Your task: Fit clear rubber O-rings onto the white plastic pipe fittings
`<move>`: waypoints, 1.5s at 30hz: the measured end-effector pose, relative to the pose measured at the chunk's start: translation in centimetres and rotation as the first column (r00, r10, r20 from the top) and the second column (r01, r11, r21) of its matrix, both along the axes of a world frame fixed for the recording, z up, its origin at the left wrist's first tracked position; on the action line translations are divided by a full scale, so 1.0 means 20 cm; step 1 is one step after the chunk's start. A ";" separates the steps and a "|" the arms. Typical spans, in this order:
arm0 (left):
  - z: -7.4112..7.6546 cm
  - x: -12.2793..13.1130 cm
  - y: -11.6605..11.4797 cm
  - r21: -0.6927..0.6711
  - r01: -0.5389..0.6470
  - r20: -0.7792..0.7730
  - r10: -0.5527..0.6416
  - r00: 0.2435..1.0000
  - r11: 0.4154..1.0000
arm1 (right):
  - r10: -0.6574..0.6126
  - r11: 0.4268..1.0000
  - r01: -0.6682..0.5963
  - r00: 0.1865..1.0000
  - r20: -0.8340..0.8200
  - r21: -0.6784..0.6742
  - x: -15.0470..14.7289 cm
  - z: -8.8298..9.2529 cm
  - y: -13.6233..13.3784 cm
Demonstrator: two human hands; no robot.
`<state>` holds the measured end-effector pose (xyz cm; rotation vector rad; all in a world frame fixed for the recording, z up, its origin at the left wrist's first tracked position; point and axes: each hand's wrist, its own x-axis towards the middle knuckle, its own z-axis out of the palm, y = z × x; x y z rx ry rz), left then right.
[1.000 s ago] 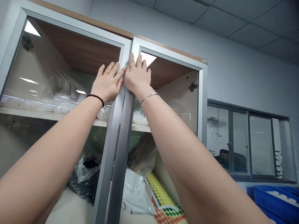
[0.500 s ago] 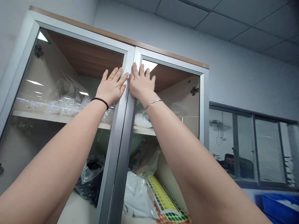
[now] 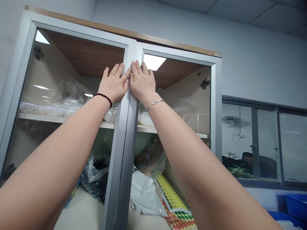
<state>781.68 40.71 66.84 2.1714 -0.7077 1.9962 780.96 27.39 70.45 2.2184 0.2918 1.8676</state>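
Two framed glass doors front a tall cabinet (image 3: 170,45), and their metal frames meet at the middle. My left hand (image 3: 114,83) lies flat with fingers stretched out against the left door (image 3: 123,124), near its inner edge; a ring and a dark bead bracelet are on it. Right beside it, my right hand (image 3: 142,81) rests palm-on against the right door (image 3: 130,127), fingers extended, a silver bangle at the wrist. Neither hand holds anything. Both doors look closed or nearly so along the central seam.
Behind the glass, a shelf (image 3: 43,117) carries clear plastic bags (image 3: 72,103). Below lie a dark bagged bundle (image 3: 96,179), a white bag (image 3: 146,193) and yellow sticker sheets (image 3: 171,193). To the right are an interior window (image 3: 255,143), with a person beyond it, and blue bins (image 3: 296,204).
My right hand has slid slightly left and up on the door frame, its fingers closer together. The camera view has shifted a little; my left hand stays at the left door.
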 end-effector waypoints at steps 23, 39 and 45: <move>-0.93 -0.29 0.27 0.846 0.111 -0.168 0.063 0.984 0.522 | 0.123 0.932 -0.266 0.872 -0.474 -0.247 -0.19 -0.36 -0.18; -1.01 -0.14 0.24 0.864 0.164 -0.280 0.183 0.942 0.476 | 0.421 0.875 -0.477 0.834 -0.356 -0.083 0.09 -0.32 -0.17; -1.02 -0.18 0.24 0.867 0.103 -0.199 0.149 0.969 0.488 | 0.424 0.868 -0.482 0.846 -0.325 -0.123 0.14 -0.33 -0.15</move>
